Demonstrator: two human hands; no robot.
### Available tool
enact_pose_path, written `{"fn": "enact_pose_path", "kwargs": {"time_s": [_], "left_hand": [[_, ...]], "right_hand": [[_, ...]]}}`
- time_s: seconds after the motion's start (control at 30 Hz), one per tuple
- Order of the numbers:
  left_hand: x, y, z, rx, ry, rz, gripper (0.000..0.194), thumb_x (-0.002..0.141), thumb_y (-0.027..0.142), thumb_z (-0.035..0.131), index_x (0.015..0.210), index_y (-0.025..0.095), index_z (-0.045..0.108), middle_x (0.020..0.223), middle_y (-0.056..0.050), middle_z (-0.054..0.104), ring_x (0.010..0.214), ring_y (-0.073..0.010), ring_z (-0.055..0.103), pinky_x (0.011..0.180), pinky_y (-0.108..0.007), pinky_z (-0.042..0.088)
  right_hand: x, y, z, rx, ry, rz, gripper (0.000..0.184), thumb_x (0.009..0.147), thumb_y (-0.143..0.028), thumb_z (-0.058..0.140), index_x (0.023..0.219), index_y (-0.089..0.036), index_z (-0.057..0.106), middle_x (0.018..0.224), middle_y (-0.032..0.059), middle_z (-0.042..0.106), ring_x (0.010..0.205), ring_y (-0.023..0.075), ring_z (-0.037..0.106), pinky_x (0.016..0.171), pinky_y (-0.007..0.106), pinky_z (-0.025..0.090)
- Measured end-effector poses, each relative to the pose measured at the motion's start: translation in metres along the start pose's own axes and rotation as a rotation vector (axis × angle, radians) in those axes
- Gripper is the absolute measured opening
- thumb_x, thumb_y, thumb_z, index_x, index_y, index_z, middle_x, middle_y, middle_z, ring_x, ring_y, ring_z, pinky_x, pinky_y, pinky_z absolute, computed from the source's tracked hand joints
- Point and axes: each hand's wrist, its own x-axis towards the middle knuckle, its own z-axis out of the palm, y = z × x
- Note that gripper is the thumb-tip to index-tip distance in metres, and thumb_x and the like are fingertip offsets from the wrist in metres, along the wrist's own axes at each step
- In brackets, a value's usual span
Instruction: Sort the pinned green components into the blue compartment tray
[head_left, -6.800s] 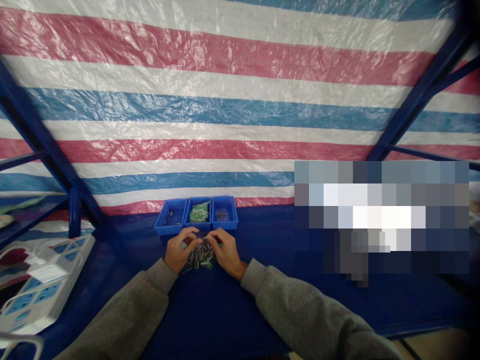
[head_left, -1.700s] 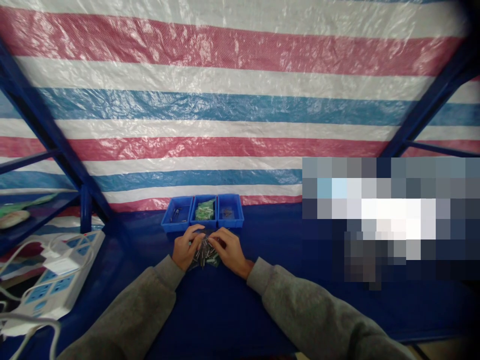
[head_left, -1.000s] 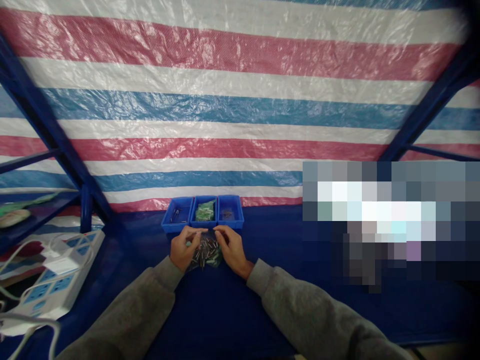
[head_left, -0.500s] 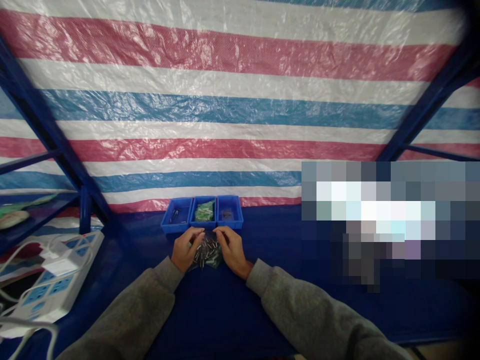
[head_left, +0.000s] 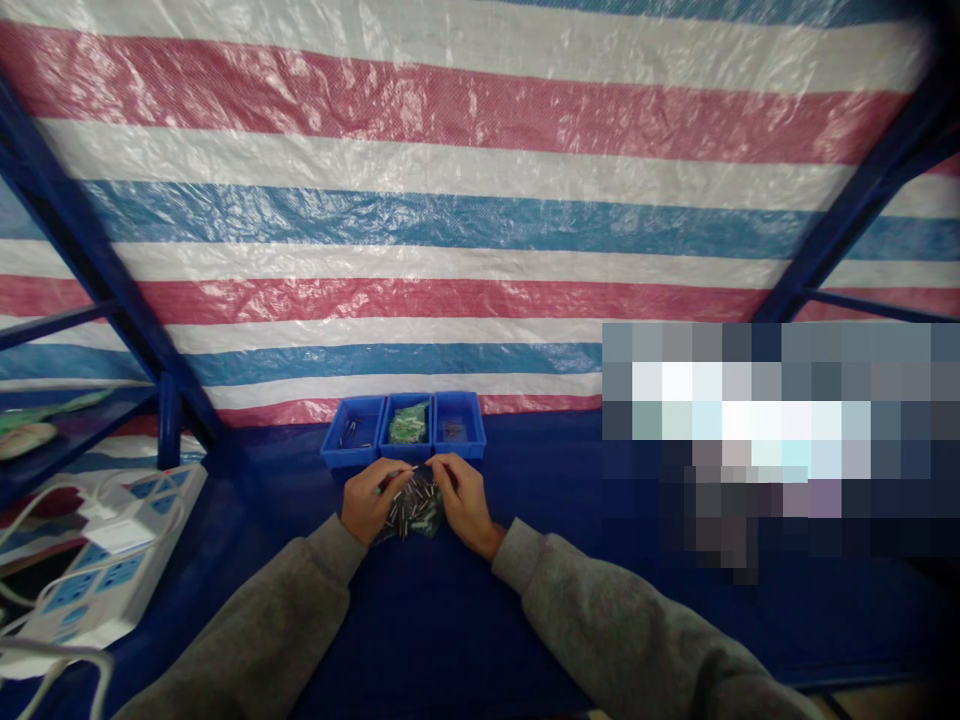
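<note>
Blue worktop (head_left: 525,610) with three blue plastic trays (head_left: 403,428) along its far edge. Just below the trays, the left hand (head_left: 367,502) pinches a metal pin (head_left: 399,473); the right hand (head_left: 465,503) curls over a heap of pins (head_left: 410,510), its grip unclear

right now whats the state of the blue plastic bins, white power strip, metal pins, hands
left hand, at the pins
right hand, on the pins
metal pins, heaped between hands
left blue bin, few metal pieces
middle blue bin, green packets
right blue bin, small dark parts
white power strip, cords attached
</note>
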Motion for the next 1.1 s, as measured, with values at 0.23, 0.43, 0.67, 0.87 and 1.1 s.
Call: {"fn": "enact_pose_path", "kwargs": {"time_s": [0.23,0.43,0.67,0.87,1.1], "left_hand": [[-0.0026,-0.0079,0.0037,-0.041,0.042,-0.087,0.018,0.082,0.032,0.057,0.089,0.017,0.065,0.083,-0.003,0.071,0.07,-0.0142,0.066,0.069,-0.023,0.052],[-0.0023,-0.0048,0.0038,-0.102,0.016,-0.137,0.02,0.081,0.031,0.058,0.096,0.018,0.061,0.064,0.002,0.069,0.058,-0.0126,0.066,0.06,-0.02,0.051],[-0.0023,-0.0043,0.0006,-0.086,-0.02,-0.138,0.02,0.084,0.031,0.055,0.098,0.018,0.06,0.068,0.002,0.068,0.058,-0.0113,0.063,0.062,-0.02,0.05],[-0.0001,-0.0033,0.0015,0.001,-0.018,-0.053,0.02,0.084,0.034,0.054,0.086,0.017,0.065,0.08,-0.003,0.069,0.064,-0.0127,0.061,0.064,-0.023,0.048],[0.0008,-0.0014,0.0001,0.034,0.0,-0.054,0.022,0.086,0.032,0.051,0.077,0.017,0.064,0.07,-0.001,0.066,0.061,-0.0118,0.059,0.061,-0.022,0.046]], "right_hand": [[-0.0011,-0.0026,-0.0022,-0.013,-0.087,-0.023,0.019,0.088,-0.03,0.048,0.092,-0.019,0.063,0.074,0.0016,0.059,0.062,0.0127,0.052,0.059,0.024,0.041],[-0.0007,-0.0017,-0.0004,-0.023,-0.14,-0.059,0.015,0.084,-0.03,0.054,0.083,-0.019,0.064,0.069,-0.0002,0.054,0.058,0.0115,0.049,0.056,0.023,0.04],[-0.0011,-0.0009,-0.0009,-0.045,-0.1,-0.043,0.021,0.088,-0.031,0.048,0.077,-0.018,0.061,0.069,0.0006,0.055,0.06,0.0122,0.049,0.059,0.024,0.039],[-0.0002,0.0019,-0.0004,-0.015,-0.027,0.021,0.028,0.09,-0.034,0.042,0.077,-0.017,0.06,0.069,0.0009,0.058,0.062,0.0125,0.051,0.06,0.023,0.041],[-0.0009,-0.0007,-0.0008,0.012,-0.062,0.017,0.022,0.088,-0.034,0.048,0.088,-0.018,0.062,0.073,0.0012,0.061,0.062,0.0127,0.053,0.06,0.023,0.042]]}}
